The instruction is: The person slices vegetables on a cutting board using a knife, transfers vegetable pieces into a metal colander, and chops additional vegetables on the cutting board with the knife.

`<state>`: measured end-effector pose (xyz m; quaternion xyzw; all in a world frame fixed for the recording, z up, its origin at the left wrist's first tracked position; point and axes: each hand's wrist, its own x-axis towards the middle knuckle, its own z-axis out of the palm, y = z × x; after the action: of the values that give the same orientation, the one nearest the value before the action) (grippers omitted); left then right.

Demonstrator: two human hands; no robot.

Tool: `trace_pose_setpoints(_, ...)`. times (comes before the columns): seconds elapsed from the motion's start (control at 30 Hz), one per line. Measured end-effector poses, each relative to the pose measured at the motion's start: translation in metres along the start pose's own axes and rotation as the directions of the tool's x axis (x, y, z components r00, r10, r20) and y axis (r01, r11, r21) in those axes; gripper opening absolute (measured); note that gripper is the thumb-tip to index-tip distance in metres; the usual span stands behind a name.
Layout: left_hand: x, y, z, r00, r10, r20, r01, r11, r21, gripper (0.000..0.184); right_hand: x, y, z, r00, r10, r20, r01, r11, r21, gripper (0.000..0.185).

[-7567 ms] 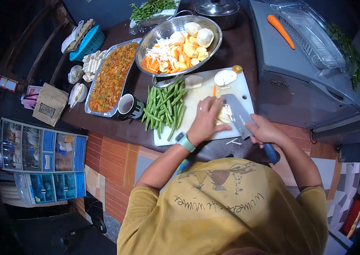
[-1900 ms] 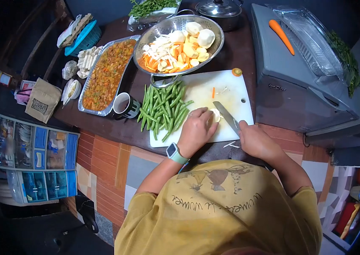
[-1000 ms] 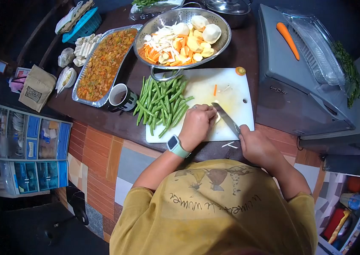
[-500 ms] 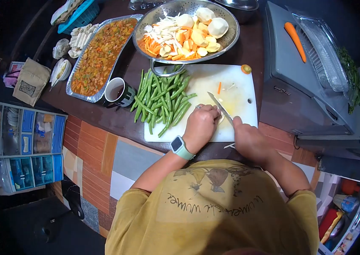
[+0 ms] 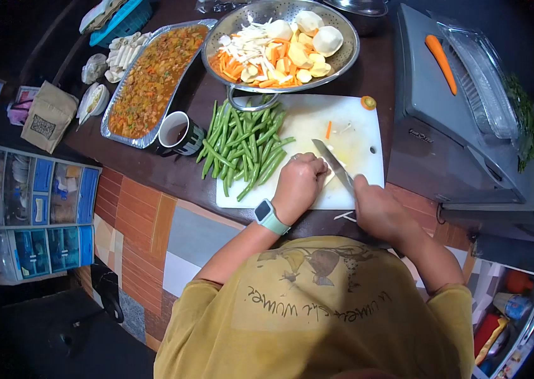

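My right hand [image 5: 380, 208] is closed around the handle of a kitchen knife [image 5: 335, 164], its blade slanting over the white cutting board [image 5: 356, 139]. Fingers curled, my left hand [image 5: 303, 180] presses a pale vegetable piece [image 5: 328, 177] to the board beside the blade. The fingers hide most of that piece. Left of my left hand lies a pile of green beans [image 5: 242, 148]. A short carrot strip [image 5: 328, 130] and a few white slivers rest on the board above the knife, and a carrot end [image 5: 368, 102] sits at its upper right corner.
Beyond the board stands a colander [image 5: 349, 60] of cut vegetables. To the left are a mug [image 5: 182, 134] and a foil tray [image 5: 106, 126] of cooked food. A grey appliance [image 5: 418, 69] on the right carries a carrot [image 5: 441, 63] and a clear plastic tray [image 5: 478, 88].
My right hand and the knife have shifted slightly right, with the blade a little apart from my left fingers. My left hand stays on the pale piece.
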<state>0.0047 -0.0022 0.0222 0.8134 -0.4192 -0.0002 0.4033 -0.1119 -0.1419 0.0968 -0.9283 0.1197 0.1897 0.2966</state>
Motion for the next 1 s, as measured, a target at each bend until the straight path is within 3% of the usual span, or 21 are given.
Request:
trace_pose_setpoints(0.2,-0.001,0.002,0.001,1.0,-0.004,-0.009,0.004,1.0,0.007,0.004,-0.016,0.004,0.011,0.978,-0.142,-0.151,0.133,0.989,-0.07,0.009)
trace_pose_setpoints(0.3,-0.003,0.003,0.004,0.999,0.014,-0.038,-0.014,1.0,-0.009,0.006,0.01,0.001,0.014,0.988,-0.104,-0.116,0.11,0.993,0.046,0.011)
trace_pose_setpoints(0.43,-0.002,-0.003,0.005,0.998,0.023,-0.05,-0.023,1.0,0.006,0.007,0.009,0.004,0.005,0.983,-0.134,-0.122,0.13,0.991,-0.038,0.011)
trace_pose_setpoints(0.5,-0.005,-0.003,0.005,0.999,0.004,-0.04,-0.004,1.0,-0.01,0.007,-0.008,0.001,-0.003,0.995,-0.101,-0.027,0.099,0.993,-0.056,0.012)
trace_pose_setpoints(0.7,-0.005,0.001,0.003,0.999,0.019,-0.031,-0.019,1.0,0.005,0.008,0.018,0.002,0.011,0.999,-0.017,-0.039,0.017,1.0,-0.004,0.011)
trace_pose_setpoints(1.0,-0.005,-0.003,0.003,0.998,0.009,-0.068,-0.012,0.999,-0.043,0.013,-0.01,0.005,0.002,0.99,-0.125,-0.057,0.122,0.991,-0.055,0.012)
